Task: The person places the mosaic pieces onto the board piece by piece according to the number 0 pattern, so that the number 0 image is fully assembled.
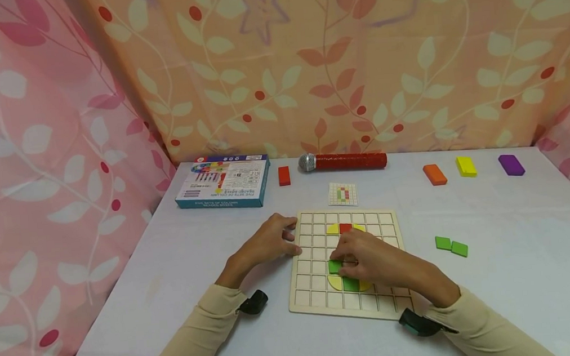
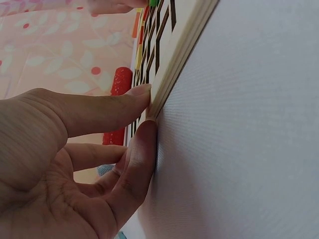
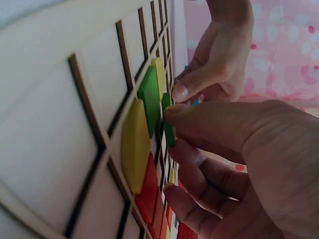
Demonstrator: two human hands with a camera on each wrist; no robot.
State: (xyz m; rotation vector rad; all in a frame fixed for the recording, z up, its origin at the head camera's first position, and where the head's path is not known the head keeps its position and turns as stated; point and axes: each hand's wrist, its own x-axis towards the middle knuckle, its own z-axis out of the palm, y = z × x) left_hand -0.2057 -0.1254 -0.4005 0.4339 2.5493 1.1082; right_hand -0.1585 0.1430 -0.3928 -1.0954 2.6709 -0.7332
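A wooden grid board [image 1: 321, 297] lies on the white table before me. My left hand [image 1: 269, 240] pinches its left edge, thumb on the upper rim and index finger at the side, as the left wrist view shows. Over the middle squares, my right hand [image 1: 375, 257] holds a green square tile [image 3: 168, 122] between thumb and finger, tilted close over the grid. Yellow quarter-round tiles [image 1: 335, 283], a green tile [image 1: 351, 284] and red tiles [image 3: 148, 194] sit in nearby squares. My right hand covers part of this pattern in the head view.
Behind the board lies a small pattern card [image 1: 343, 194]. Farther back are a boxed set [image 1: 224, 183], a red block [image 1: 284, 176] and a red toy microphone [image 1: 349, 161]. Two green tiles [image 1: 451, 245] lie to the right, below orange [image 1: 434, 174], yellow [image 1: 466, 166] and purple [image 1: 511, 165] blocks.
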